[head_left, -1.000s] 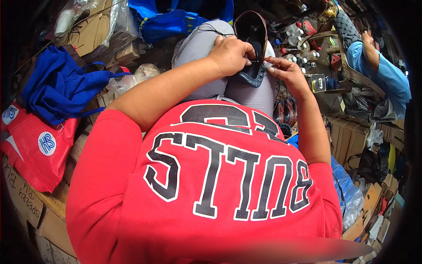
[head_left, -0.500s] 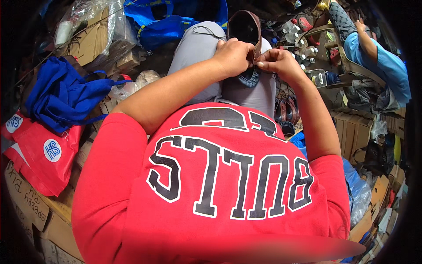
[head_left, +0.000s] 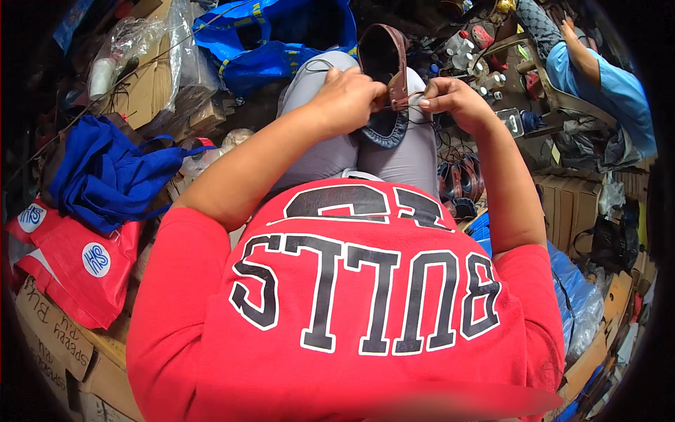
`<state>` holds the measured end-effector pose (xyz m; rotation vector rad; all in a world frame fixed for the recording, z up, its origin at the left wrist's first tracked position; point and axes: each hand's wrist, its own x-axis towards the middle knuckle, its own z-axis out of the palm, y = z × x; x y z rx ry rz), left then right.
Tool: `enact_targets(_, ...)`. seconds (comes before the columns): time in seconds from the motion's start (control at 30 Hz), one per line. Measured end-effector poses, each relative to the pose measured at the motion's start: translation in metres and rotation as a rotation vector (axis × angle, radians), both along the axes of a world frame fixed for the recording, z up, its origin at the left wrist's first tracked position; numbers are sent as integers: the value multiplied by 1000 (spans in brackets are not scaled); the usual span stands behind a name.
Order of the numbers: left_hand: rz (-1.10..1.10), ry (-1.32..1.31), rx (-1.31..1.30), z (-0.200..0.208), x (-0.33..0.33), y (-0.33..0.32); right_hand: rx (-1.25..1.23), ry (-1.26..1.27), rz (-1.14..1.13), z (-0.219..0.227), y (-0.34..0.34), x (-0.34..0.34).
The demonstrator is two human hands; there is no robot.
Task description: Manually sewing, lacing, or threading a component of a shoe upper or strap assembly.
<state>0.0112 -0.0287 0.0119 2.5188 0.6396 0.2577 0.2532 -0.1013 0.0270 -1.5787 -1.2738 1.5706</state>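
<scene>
While I watch from the head view, both hands are busy over the lap, so here is how I read it.

Shoe: a brown leather shoe (head_left: 385,63) stands on end on the grey-trousered knees (head_left: 330,151), opening toward the camera, dark inside, with a paler brown rim.

Denim piece: a small curved bit of dark blue denim (head_left: 385,132) hangs just below the shoe, between the two hands.

Left hand: my left hand (head_left: 346,98) is clenched at the shoe's edge, grip closed on the rim or the denim just beside it; I cannot tell which.

Right hand: my right hand (head_left: 455,102) pinches something thin at the shoe's rim, perhaps a thread or a needle; it is too small to tell.

Handling: I judge the shoe light and stiff at the sole, softer along the upper, not fragile. The rim and heel look like the firm places to hold; the denim is limp and will fold if held by one corner.

Around: a blue bag (head_left: 281,42) lies beyond the knees, a blue cloth (head_left: 105,176) and a red bag (head_left: 67,271) rest on cardboard boxes (head_left: 53,337) at my left, more shoes (head_left: 460,186) sit by my right leg.

Other person: someone in a light blue shirt (head_left: 605,91) works well apart at the upper right.
</scene>
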Motion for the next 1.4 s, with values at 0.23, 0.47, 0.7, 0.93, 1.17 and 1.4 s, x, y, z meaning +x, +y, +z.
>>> enact_targets(0.23, 101, 14, -63, 2, 2, -9, 75, -36, -98, -2, -22, -16)
enact_targets(0.47, 68, 39, -140, -5, 24, -9, 252, -168, -42, 21, -35, 8)
enact_targets(0.7, 59, -49, -230, -16, 31, -9, 637, -918, -58, 12, -7, 21)
enact_targets(0.93, 86, -115, -208, -18, 27, -12, 746, -1423, 671, 41, -15, -44)
enact_targets(1.17, -59, -49, 34, -5, 10, -10, 794, -1283, 653, 20, -17, -28)
enact_targets(1.4, -45, 30, 177, 3, -26, -18, 799, -1256, 500, 10, -34, -14)
